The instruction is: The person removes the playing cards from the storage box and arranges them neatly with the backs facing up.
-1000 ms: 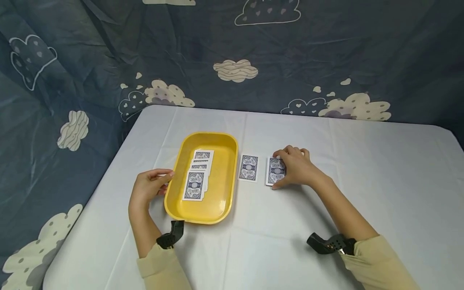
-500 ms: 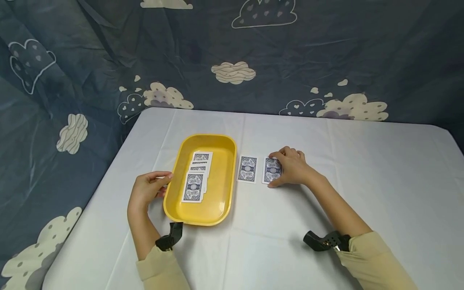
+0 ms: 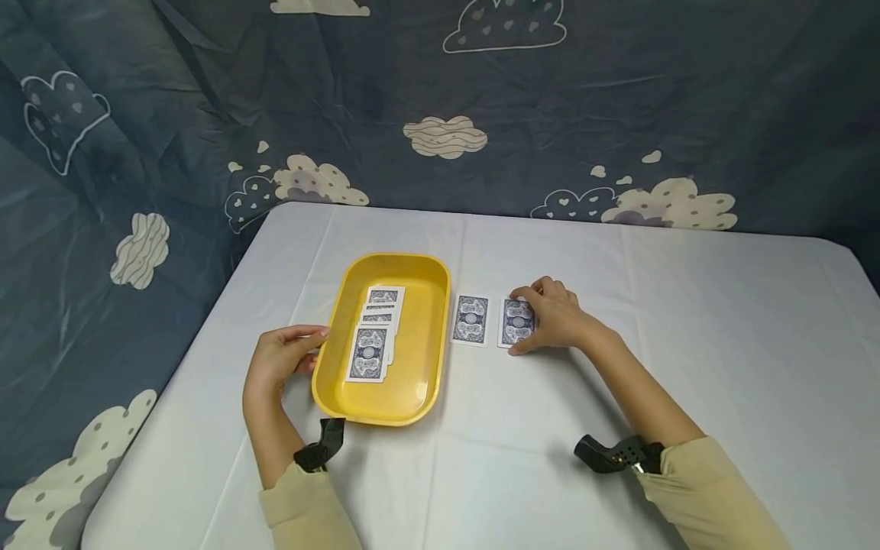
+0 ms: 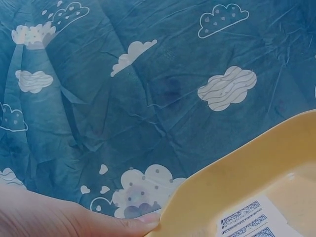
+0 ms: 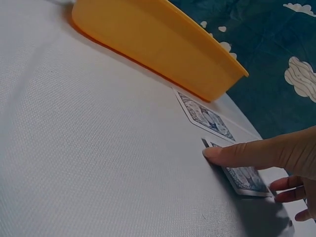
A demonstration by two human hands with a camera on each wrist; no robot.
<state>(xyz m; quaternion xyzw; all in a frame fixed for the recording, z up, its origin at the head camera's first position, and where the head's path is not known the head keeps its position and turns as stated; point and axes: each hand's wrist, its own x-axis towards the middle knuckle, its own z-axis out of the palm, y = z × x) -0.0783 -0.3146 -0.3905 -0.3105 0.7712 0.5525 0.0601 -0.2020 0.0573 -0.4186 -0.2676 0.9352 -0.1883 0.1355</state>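
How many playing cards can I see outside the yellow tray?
2: a free card right of the yellow tray, and a held card in the right hand; more may hide beneath.

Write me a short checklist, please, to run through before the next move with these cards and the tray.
1. Left hand at the yellow tray: ok, it holds the left rim.
2. Right hand on the outer card: ok, thumb and fingers at opposite edges.
3. Only one card in that grip: cannot tell.
4. Middle card flat on the cloth: ok, patterned side up.
5. Cards in the tray squared into one pile: not ok, they overlap in a spread.
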